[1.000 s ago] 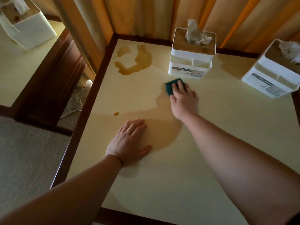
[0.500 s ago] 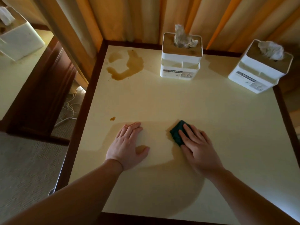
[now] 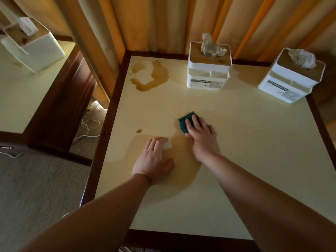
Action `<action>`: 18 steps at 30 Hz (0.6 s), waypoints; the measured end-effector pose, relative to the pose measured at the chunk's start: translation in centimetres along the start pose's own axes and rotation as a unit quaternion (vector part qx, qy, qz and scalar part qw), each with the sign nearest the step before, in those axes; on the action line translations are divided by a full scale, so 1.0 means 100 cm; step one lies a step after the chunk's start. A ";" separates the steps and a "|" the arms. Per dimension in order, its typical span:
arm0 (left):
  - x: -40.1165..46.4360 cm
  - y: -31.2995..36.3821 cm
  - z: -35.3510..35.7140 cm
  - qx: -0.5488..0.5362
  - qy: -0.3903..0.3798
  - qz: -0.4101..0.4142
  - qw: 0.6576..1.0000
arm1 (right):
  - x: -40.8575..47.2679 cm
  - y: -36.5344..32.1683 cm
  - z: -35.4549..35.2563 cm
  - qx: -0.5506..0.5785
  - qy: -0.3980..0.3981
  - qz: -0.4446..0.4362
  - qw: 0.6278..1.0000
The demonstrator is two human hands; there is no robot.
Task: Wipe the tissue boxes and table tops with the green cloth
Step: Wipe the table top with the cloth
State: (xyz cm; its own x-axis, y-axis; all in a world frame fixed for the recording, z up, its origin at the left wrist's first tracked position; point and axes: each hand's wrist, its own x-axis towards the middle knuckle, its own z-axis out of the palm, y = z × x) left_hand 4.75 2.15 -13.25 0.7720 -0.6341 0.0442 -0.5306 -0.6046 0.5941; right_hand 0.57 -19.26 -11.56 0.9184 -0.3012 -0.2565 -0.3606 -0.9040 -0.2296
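My right hand (image 3: 201, 135) presses the folded green cloth (image 3: 184, 122) flat on the cream table top (image 3: 254, 151) near its middle, fingers straight over the cloth. Flat on the table to its left rests my left hand (image 3: 154, 159), holding nothing. Two white tissue boxes stand at the back: one (image 3: 209, 70) in the middle and one (image 3: 291, 77) at the right corner. A brown spill (image 3: 152, 77) lies at the back left corner, and a small brown drop (image 3: 139, 131) sits near the left edge.
A second table (image 3: 21, 91) at the left carries another white tissue box (image 3: 34, 46). Between the tables are carpet and white cables (image 3: 87, 128). Yellow curtains (image 3: 163, 22) hang behind the table. The table has a dark wooden rim (image 3: 101, 135).
My right hand slid the cloth from the back near the middle box toward me, then away again to the table's middle. My left hand stayed flat in place.
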 end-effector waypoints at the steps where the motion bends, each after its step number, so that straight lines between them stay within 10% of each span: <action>1: 0.000 0.000 -0.003 -0.019 0.007 -0.012 1.000 | -0.009 -0.007 0.004 -0.004 -0.006 -0.018 1.000; 8: -0.002 -0.031 -0.042 -0.011 0.087 -0.057 0.995 | -0.079 0.001 0.032 -0.008 0.006 -0.055 0.998; 18: -0.010 -0.120 -0.088 0.079 -0.013 -0.135 0.988 | -0.031 -0.040 0.028 0.016 0.047 0.028 0.998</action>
State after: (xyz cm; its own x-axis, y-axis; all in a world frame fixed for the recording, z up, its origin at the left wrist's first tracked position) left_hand 13.40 14.28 -13.30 0.8846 -0.4507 -0.1196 -0.3567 -0.8192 0.4490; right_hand -1.31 -13.81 -12.50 0.9077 -0.3784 -0.1816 -0.4147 -0.8754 -0.2483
